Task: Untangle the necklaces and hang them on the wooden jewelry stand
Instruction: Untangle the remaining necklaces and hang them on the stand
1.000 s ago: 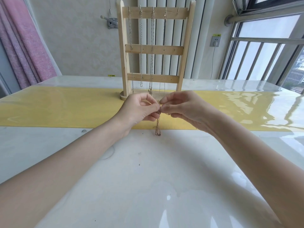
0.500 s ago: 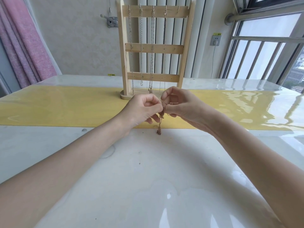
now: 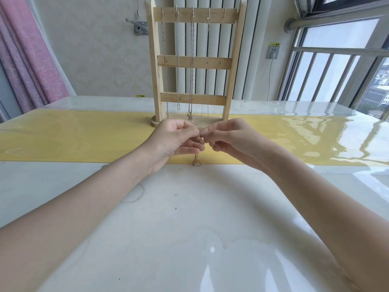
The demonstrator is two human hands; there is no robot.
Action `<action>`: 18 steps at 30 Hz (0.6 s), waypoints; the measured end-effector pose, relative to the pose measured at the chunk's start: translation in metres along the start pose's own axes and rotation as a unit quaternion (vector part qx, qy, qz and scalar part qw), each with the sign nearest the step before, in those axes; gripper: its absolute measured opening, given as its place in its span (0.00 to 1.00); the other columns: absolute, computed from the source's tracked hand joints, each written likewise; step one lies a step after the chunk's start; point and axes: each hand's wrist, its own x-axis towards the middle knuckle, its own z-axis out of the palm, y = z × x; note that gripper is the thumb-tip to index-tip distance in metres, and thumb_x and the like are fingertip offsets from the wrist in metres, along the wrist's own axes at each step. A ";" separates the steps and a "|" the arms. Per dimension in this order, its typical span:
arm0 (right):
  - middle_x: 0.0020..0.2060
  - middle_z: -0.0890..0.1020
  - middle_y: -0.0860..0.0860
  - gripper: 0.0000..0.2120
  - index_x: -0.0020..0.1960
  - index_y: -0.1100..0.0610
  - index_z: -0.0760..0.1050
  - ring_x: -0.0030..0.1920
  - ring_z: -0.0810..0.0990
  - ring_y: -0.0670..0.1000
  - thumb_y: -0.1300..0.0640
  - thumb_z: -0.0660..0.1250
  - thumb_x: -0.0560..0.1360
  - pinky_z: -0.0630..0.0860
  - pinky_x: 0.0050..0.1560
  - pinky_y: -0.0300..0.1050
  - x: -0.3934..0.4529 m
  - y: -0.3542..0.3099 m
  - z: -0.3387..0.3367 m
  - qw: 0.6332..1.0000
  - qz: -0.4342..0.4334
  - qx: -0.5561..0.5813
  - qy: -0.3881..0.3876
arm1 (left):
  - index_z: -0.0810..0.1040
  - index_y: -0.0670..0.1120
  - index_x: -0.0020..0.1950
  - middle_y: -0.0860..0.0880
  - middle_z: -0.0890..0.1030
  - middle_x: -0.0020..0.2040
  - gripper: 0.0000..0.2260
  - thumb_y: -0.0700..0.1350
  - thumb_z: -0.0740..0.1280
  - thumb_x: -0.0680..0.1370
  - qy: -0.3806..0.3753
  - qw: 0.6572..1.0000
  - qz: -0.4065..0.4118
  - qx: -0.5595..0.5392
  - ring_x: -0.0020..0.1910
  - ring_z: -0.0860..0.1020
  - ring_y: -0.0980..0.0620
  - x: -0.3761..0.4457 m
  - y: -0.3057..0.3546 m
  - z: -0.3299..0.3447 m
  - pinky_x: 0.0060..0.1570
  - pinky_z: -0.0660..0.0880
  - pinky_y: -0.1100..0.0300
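glossy white table [image 3: 189, 239], yellow strip [image 3: 73, 140] across; wooden stand [image 3: 192, 64] by far edge. left hand [image 3: 174, 142], right hand [image 3: 229, 140] pinch tangled necklace [image 3: 197, 152], hanging vertical, tail touching table.

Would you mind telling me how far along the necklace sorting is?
Four silver chain necklaces already hang from the top hooks of the wooden jewelry stand. The left hand and right hand pinch a tangled gold chain. Its knot and hanging on the bare fifth hook remain.
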 end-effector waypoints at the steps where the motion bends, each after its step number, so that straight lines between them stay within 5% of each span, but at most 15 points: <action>1: 0.35 0.78 0.55 0.04 0.43 0.66 0.79 0.32 0.72 0.46 0.70 0.66 0.74 0.71 0.37 0.37 0.000 0.000 0.000 1.000 0.006 0.017 -0.008 | 0.74 0.40 0.41 0.50 0.80 0.29 0.06 0.37 0.64 0.78 -0.003 1.000 0.006 0.006 0.27 0.80 0.56 0.000 0.000 0.000 0.28 0.75 0.68; 10: 0.28 0.74 0.53 0.06 0.38 0.64 0.76 0.31 0.70 0.49 0.67 0.66 0.73 0.68 0.32 0.36 -0.001 0.001 0.004 0.999 0.038 -0.005 0.009 | 0.73 0.41 0.42 0.46 0.81 0.33 0.06 0.35 0.63 0.78 -0.023 0.995 0.034 0.089 0.30 0.81 0.52 -0.002 -0.002 0.001 0.30 0.78 0.64; 18: 0.28 0.69 0.50 0.11 0.33 0.58 0.68 0.30 0.67 0.48 0.66 0.62 0.73 0.65 0.32 0.38 -0.003 -0.001 0.006 0.998 0.057 -0.033 -0.004 | 0.71 0.44 0.35 0.53 0.77 0.25 0.09 0.33 0.64 0.74 -0.037 0.974 0.055 0.217 0.20 0.73 0.56 -0.001 -0.006 0.008 0.23 0.70 0.66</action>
